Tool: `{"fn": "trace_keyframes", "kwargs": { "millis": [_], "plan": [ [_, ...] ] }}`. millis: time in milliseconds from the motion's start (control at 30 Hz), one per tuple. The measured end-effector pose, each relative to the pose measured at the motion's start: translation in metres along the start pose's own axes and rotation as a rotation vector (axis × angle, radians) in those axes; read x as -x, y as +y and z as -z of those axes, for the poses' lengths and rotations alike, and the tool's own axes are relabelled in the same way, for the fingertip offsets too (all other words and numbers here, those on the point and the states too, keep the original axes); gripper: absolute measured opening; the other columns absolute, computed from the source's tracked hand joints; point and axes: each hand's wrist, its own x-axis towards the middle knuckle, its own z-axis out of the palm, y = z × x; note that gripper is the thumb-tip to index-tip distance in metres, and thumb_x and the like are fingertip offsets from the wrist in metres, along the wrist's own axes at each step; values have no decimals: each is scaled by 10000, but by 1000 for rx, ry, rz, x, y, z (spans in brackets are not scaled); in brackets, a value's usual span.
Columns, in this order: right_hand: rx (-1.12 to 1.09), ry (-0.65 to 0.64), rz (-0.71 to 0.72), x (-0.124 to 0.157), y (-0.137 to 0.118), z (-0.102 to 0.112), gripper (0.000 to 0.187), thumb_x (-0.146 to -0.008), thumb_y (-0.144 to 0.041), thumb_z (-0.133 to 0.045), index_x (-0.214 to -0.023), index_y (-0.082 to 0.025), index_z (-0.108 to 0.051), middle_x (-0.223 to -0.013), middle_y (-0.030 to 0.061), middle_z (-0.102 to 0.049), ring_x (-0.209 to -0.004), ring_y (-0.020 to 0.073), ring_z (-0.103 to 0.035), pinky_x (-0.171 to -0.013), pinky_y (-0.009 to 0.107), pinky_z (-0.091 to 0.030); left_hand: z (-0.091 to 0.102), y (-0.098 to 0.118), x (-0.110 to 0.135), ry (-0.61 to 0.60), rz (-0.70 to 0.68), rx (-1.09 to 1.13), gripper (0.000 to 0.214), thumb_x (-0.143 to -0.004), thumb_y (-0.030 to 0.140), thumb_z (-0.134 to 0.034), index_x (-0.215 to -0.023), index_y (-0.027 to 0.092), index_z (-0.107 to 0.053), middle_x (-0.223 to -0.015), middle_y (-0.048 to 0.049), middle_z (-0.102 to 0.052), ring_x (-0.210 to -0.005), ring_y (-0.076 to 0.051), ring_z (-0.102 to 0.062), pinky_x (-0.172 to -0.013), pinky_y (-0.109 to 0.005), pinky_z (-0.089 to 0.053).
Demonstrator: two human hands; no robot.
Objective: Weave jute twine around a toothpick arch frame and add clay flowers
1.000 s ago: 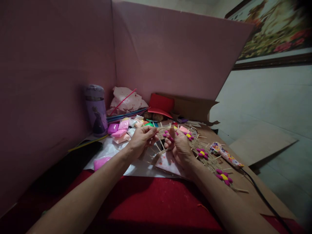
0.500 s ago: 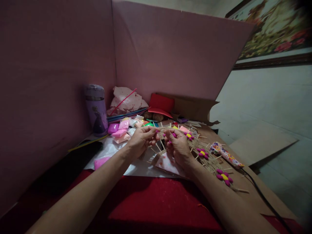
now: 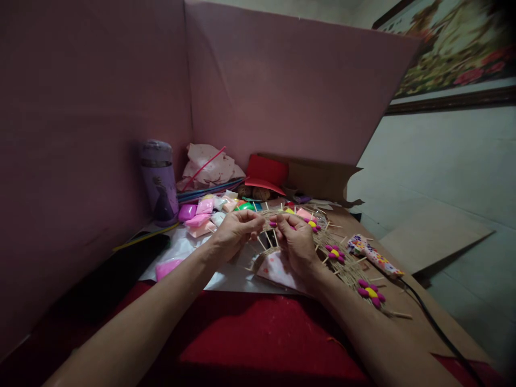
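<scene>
Left hand [image 3: 237, 232]: pinched, contents unclear
Right hand [image 3: 299, 242]: likewise, nearby, likely for precision
Twine weave [image 3: 349, 273]: beyond and rightward, probably for reach

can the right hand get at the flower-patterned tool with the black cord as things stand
Probably yes: nothing lies on the flower-patterned tool, and the right hand would likely just pass over the twine weave between them.

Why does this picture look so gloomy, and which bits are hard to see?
Head view: the light looks dim, and the framed painting fades into black at the top right corner; same head view: shadows darken parts of the red cloth, and details between the fingertips of the left hand and right hand are too small to make out.
</scene>
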Motion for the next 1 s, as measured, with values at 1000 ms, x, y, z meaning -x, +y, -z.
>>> {"fn": "trace_keyframes", "kwargs": {
  "millis": [1000],
  "plan": [
    [311,-4,300,14,0,-6,193,-832,-344,-577,-746,-185,-645,-504,-61,-441,-453,73,-368,-445,213,-306,2,-1,0,-12,-36,-17,215,-661,269,-744,-715,114,-605,-588,20,-548,-476,-34,-460,-455,-161,-330]
  ]
}}
